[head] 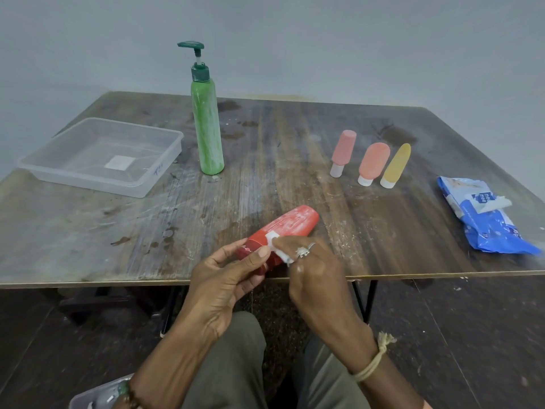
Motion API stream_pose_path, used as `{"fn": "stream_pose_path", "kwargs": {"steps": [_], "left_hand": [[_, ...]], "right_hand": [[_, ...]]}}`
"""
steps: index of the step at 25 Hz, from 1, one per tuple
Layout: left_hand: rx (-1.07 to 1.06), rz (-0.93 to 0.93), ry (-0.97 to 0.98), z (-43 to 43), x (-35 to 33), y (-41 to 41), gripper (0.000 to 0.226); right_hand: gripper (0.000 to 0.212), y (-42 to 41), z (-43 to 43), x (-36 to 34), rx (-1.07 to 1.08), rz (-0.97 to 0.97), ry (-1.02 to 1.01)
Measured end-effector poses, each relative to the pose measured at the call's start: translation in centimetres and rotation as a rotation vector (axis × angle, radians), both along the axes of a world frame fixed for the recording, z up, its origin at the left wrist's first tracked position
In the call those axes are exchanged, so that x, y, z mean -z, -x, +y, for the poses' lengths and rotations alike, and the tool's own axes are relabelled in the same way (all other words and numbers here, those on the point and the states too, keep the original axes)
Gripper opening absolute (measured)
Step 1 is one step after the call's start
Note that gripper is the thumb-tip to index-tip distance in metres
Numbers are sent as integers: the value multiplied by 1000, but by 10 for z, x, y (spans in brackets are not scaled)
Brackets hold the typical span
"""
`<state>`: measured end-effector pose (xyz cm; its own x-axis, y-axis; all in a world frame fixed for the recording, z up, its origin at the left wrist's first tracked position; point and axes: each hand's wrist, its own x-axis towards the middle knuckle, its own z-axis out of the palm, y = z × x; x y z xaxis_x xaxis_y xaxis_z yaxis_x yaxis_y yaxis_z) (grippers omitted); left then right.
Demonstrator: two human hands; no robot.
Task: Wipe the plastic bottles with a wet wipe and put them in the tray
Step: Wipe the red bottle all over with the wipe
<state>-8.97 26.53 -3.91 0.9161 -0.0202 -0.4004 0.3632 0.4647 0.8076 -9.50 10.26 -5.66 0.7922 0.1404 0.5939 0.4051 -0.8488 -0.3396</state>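
Five plastic bottles [206, 128] [292, 222] [343, 149] [374, 160] [398, 163], one clear tray [88, 181], one wet wipe [272, 237], one wipes pack [495, 231], two hands [224, 278] [318, 278]

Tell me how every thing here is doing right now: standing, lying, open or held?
Red plastic bottle: tilted, cap end gripped by left hand, streaked white.
White wet wipe: pinched against it by right hand.
Tall green pump bottle: upright, streaked white.
Clear plastic tray: no bottles inside.
Small pink bottle: standing cap-down.
Small orange bottle: same.
Small yellow bottle: same.
Blue wipes pack: lying flat, flap open.
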Motion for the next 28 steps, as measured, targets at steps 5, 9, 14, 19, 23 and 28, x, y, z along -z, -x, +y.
{"fn": "stream_pose_path", "kwargs": {"steps": [5,9,14,19,23,28], "left_hand": [[31,-19,-43,0,1,2,60],[15,-5,-21,-1,4,3,62],[13,-25,-18,2,6,5,59],[33,-52,-69,5,4,5,65],[46,-30,-87,12,3,0,61],[71,-17,-101,17,2,-2,59]], "right_hand": [[35,3,5,4,-24,-51,59],[46,-15,-14,8,132,4,-40],[40,-9,-13,10,69,-35,60],[50,-27,-27,5,190,142,49],[45,-36,-42,5,227,212,25],[35,-26,-33,0,199,122,72]]}}
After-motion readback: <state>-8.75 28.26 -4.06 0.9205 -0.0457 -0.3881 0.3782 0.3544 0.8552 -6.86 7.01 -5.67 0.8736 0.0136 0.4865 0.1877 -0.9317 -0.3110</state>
